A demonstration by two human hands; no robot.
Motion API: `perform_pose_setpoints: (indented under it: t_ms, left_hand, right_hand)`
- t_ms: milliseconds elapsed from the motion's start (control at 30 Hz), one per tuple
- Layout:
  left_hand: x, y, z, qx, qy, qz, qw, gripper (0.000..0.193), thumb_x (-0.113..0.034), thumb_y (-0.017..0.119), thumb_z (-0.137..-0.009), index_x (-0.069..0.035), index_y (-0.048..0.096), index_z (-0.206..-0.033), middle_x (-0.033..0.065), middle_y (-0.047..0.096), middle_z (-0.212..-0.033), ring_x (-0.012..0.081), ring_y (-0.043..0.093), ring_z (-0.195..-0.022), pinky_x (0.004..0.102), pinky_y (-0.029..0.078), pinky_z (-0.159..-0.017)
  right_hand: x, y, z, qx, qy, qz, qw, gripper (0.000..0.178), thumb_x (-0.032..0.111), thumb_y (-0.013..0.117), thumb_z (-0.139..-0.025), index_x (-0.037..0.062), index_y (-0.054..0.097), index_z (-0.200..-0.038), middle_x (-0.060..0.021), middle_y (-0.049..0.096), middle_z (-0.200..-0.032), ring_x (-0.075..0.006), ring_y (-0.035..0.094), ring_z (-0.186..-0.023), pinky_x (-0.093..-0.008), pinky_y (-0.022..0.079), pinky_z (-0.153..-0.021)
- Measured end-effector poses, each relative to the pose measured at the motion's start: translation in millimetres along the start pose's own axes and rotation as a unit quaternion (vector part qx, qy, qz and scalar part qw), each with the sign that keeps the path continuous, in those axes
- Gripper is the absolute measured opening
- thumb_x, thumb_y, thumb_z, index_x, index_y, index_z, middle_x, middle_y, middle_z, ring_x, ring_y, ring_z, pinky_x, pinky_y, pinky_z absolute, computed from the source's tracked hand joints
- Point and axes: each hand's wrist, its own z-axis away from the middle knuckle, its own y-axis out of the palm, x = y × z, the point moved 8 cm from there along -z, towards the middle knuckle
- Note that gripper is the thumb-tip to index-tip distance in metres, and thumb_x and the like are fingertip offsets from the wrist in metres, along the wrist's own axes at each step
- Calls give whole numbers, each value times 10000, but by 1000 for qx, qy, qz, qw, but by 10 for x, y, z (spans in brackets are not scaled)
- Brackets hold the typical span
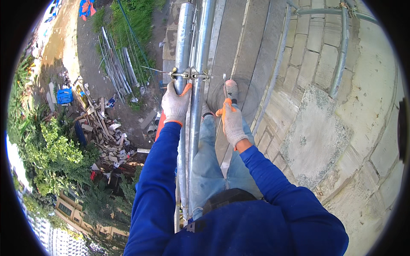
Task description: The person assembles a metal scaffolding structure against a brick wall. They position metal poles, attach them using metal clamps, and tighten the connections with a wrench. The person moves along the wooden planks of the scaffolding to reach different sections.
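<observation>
My left hand point(174, 104), in a pale knit glove with an orange-coated palm, is closed round an upright-looking galvanized scaffold pipe point(184, 38), just below a clamp point(181, 74). A second pipe point(204, 34) runs close beside it, with another clamp point(199, 76) at the same height. My right hand point(232, 121), in a matching glove, is closed on a slim metal tool point(225, 84) whose thin shaft points away from me. The tool's handle is hidden in the fist, so its exact kind cannot be told. Its tip is apart from the clamps.
I stand on grey metal planks point(252, 38), where a loose coil of thin wire point(256, 96) lies by my shoe point(231, 87). At right is a block wall point(316, 55) with a patched panel point(316, 136) and pipes point(341, 51). Far below left lies rubble point(106, 132).
</observation>
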Motion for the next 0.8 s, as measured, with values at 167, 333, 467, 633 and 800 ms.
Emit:
perform_pose_setpoints:
  t_ms: [167, 333, 467, 633, 800]
  left_hand:
    - [-12, 5, 271, -18, 16, -3, 1000, 1012, -425, 859, -753, -63, 332, -1537, 246, 637, -1267, 374, 671, -1109, 436, 528, -939]
    - [25, 47, 236, 8, 10, 34, 999, 1067, -318, 913, -714, -37, 299, -1540, 241, 654, -1227, 325, 684, -1076, 403, 542, -923]
    - [122, 90, 212, -5, 41, 15, 999, 1032, -301, 918, -713, 0, 328, -1505, 221, 683, -1145, 258, 706, -970, 368, 573, -832]
    - [193, 128, 202, 19, -11, 42, 999, 1065, -344, 933, -688, 9, 331, -1494, 203, 679, -1141, 249, 689, -993, 367, 551, -877]
    - [63, 109, 172, 32, -15, 31, 999, 1105, -406, 946, -667, 10, 336, -1489, 202, 673, -1162, 247, 681, -1016, 365, 544, -893]
  right_hand:
    - [785, 456, 419, -66, -114, 272, 953, 288, 318, 646, -963, 36, 704, -948, -109, 678, -700, -232, 674, -625, -377, 485, -560]
    - [795, 384, 43, -42, -256, 332, 907, 247, 266, 695, -909, 38, 683, -1003, -196, 685, -790, -400, 685, -755, -431, 504, -596]
    - [772, 440, -146, 4, -284, 327, 901, 236, 265, 708, -907, 43, 663, -974, -210, 666, -774, -415, 674, -741, -449, 495, -590]
    - [800, 676, -382, 23, -371, 377, 848, 211, 258, 688, -929, 51, 650, -946, -215, 657, -762, -432, 668, -765, -476, 497, -599]
    - [802, 712, -728, 70, -357, 396, 843, 235, 292, 635, -963, 84, 629, -1072, -208, 672, -810, -433, 671, -778, -495, 515, -631]
